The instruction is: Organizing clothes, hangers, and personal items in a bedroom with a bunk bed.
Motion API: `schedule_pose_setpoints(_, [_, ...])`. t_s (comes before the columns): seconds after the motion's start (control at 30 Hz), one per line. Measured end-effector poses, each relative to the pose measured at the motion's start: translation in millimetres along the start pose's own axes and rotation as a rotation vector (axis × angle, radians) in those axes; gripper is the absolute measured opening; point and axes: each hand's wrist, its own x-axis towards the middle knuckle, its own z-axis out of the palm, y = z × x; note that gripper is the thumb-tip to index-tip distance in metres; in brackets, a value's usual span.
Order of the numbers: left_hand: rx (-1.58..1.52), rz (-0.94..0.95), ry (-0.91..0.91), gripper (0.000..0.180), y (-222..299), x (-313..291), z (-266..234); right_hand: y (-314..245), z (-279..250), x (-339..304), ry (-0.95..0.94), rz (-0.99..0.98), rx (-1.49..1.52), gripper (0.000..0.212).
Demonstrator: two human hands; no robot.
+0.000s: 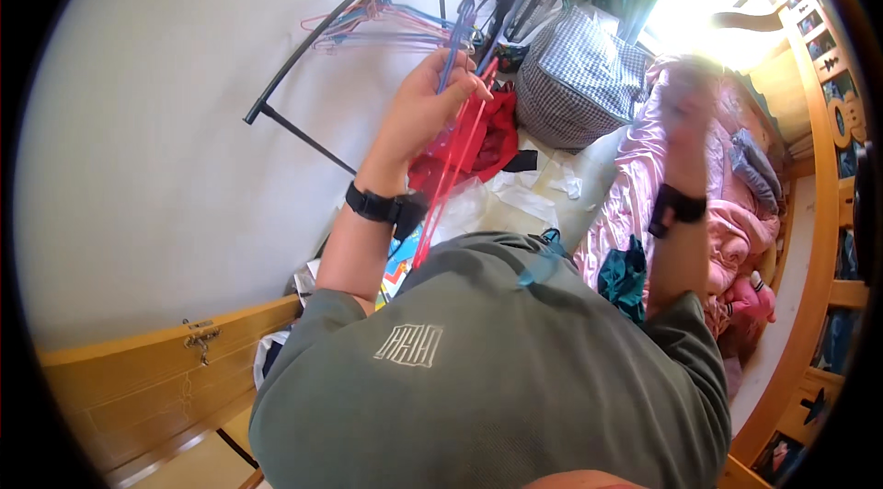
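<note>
My left hand [430, 107] is raised in front of me, its fingers closed around several thin hangers. Among them are a purple-blue hanger [456, 40] pointing upward and a red hanger [449, 181] that slants down toward my shirt. Beside them a black clothes rack [296, 73] carries pink and blue hangers [368, 24] bunched on its bar. Over the bed, my right hand [688, 101] is smeared by motion and washed out by window light; its fingers cannot be made out. A dark teal cloth [624, 279] shows beside my right forearm.
A large checked storage bag [581, 77] stands on the floor ahead, with a red cloth [487, 141] and white paper scraps [529, 204] nearby. Shiny pink bedding [635, 167] covers the bed at right, bordered by a wooden frame [814, 213]. A wooden panel [138, 369] is at lower left.
</note>
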Motion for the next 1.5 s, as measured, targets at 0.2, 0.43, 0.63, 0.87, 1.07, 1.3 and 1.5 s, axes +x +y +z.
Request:
schedule_pose_setpoints(0.2, [-0.276,0.087,-0.019,0.024,-10,-9,28,117,122,-37,0.159,0.664,0.960,0.038])
schedule_pose_setpoints(0.43, [-0.425,0.008,-0.091,0.032,-11,-35,47,143,139,-69,0.404,0.668,0.584,0.036])
schedule_pose_setpoints(0.63, [-0.338,-0.081,-0.174,0.020,-25,-56,57,168,104,-118,0.438,0.899,0.133,0.025])
schedule_pose_setpoints(0.87, [-0.282,-0.072,-0.194,0.019,-48,-72,71,66,122,-183,0.113,1.072,0.234,0.044])
schedule_pose_setpoints(1.07, [-0.435,-0.087,-0.174,0.022,-65,-66,70,12,116,-202,-0.385,1.230,0.439,0.067])
schedule_pose_setpoints(1.3, [-0.342,-0.117,-0.168,0.028,-70,-52,65,67,124,-214,-0.270,1.208,0.284,0.031])
schedule_pose_setpoints(1.5, [-0.225,0.005,-0.163,0.033,-46,-28,41,70,88,-177,0.199,1.000,0.308,0.030])
